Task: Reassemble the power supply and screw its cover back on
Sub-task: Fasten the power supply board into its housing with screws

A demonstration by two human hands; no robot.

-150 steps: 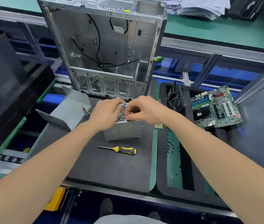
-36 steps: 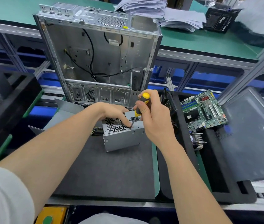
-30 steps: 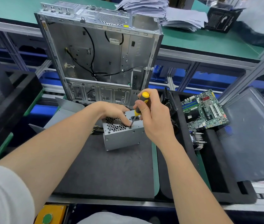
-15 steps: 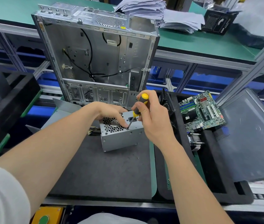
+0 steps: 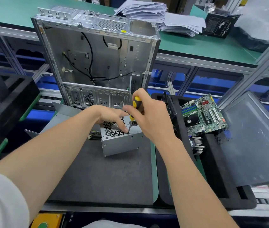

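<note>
Right hand (image 5: pixel 150 116) clamped on yellow-black-handled screwdriver (image 5: pixel 134 111), shaft near-vertical, tip on silver box-shaped perforated metal power supply (image 5: pixel 122 140) top; left hand (image 5: pixel 112 116) pressing beside tip.

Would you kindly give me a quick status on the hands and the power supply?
Right hand gripping screwdriver, tip on a top screw. Left hand steadying power supply on the mat. Nothing in the way.

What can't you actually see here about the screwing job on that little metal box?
Head view only:
- Screw under the screwdriver tip: too small to tell whether it is seated.
- Far side of the power supply: hidden by the left hand and right hand.
- Its cables: mostly hidden behind the left forearm.
- Motherboard markings: too small to read.
</note>
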